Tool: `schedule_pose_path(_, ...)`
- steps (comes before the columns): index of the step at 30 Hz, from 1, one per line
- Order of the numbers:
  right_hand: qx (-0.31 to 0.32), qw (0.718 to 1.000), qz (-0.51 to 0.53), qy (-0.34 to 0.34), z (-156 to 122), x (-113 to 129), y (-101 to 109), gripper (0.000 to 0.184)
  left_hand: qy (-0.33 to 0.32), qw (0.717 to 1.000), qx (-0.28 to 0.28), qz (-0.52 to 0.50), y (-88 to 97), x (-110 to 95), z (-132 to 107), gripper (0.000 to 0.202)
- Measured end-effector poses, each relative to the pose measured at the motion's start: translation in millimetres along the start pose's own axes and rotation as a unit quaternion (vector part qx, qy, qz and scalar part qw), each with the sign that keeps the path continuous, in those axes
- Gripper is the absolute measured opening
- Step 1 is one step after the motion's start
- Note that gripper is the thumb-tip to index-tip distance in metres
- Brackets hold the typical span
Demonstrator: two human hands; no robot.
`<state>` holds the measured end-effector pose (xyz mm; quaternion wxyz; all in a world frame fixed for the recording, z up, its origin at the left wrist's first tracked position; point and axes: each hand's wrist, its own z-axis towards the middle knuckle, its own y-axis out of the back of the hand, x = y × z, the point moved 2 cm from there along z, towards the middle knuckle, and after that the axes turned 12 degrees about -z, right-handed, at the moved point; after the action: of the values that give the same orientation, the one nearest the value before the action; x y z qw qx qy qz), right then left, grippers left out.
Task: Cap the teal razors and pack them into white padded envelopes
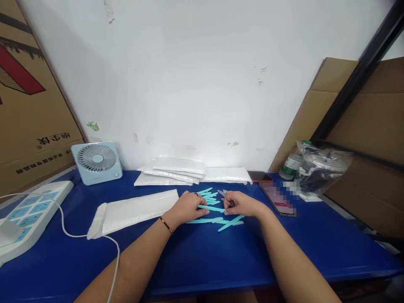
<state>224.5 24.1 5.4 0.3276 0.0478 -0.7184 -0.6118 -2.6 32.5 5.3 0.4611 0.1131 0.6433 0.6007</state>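
Observation:
A slim teal eyebrow razor [213, 208] lies between my two hands over the blue table. My left hand [190, 207] is closed on its left end, while the right end sits pinched in my right hand [239, 203]. Behind them is a loose pile of teal razors [211, 197], partly hidden by my left fingers. Greyish pieces [221, 193], too small to make out, rest by my right fingertips. Nearer to me, another teal razor [202, 221] lies flat, and a further razor [231, 223] lies slantwise under my right hand.
A white padded envelope [139, 211] lies left of my hands; stacked envelopes [178, 166] sit against the wall. A fan [97, 162], power strip [38, 214] and white cable [65, 223] are leftward. Rightward are a phone [277, 200], bottle [289, 166] and plastic bag [320, 168].

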Motion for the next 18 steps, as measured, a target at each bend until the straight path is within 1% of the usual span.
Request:
schedule_pose_path(4,-0.078,0.997,0.001,0.002,2,5,4,0.017,0.009,0.999,-0.006,0.048,2.2,-2,3,0.030)
schedule_pose_path(7,-0.112,0.994,-0.002,-0.005,4,3,7,0.016,0.012,0.998,-0.027,0.062,7.7,1,3,0.029)
schedule_pose_path(11,-0.158,0.986,-0.025,-0.050,5,-12,11,0.014,0.044,0.995,-0.045,0.074,14.4,16,2,0.026)
schedule_pose_path(13,-0.188,0.978,-0.036,-0.082,4,-19,14,0.015,0.064,0.993,-0.070,0.065,17.6,21,1,0.020)
schedule_pose_path(14,-0.200,0.975,-0.039,-0.090,3,-20,16,0.017,0.068,0.992,-0.089,0.057,19.3,22,0,0.021)
schedule_pose_path(15,-0.207,0.973,-0.040,-0.091,2,-20,17,0.018,0.068,0.991,-0.105,0.046,20.8,20,-1,0.025)
schedule_pose_path(16,-0.207,0.974,-0.035,-0.087,0,-18,18,0.019,0.061,0.992,-0.109,0.033,21.7,16,-2,0.029)
schedule_pose_path(17,-0.201,0.976,-0.024,-0.077,-1,-14,18,0.019,0.051,0.994,-0.095,0.019,21.7,12,-3,0.030)
schedule_pose_path(18,-0.185,0.981,-0.009,-0.063,-2,-10,18,0.020,0.038,0.997,-0.066,0.004,20.8,7,-5,0.031)
